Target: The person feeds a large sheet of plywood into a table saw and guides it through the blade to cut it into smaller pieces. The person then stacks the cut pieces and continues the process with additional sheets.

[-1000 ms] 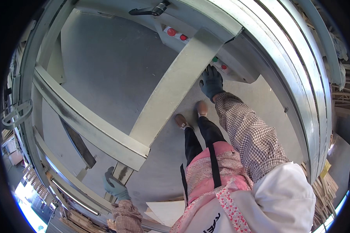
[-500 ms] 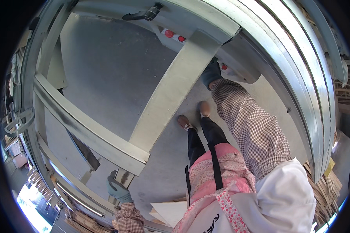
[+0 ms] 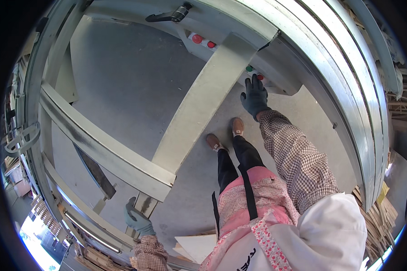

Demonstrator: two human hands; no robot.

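Observation:
My right hand (image 3: 255, 96), in a dark grey-green glove, is raised below the machine's lower button panel with its fingers stretched out. Just beyond the fingertips are a green button (image 3: 249, 68) and a red button (image 3: 260, 77). At lower left my left hand (image 3: 138, 217), in a lighter grey-green glove, is closed around a metal bar (image 3: 145, 204) at the near end of the pale metal frame. Part of that grip is hidden by the glove. Between my hands a wide pale crossbeam (image 3: 199, 99) runs diagonally.
Two more red buttons (image 3: 197, 39) and a black clamp lever (image 3: 171, 16) sit at the top. A long silver sliding table (image 3: 348, 67) curves down the right side. Wood strips (image 3: 380, 221) are piled at lower right; a white board (image 3: 196, 247) lies on the floor near my left hand.
My right hand has drawn back from the button panel toward me, and the green button now shows. My left hand stays on the bar.

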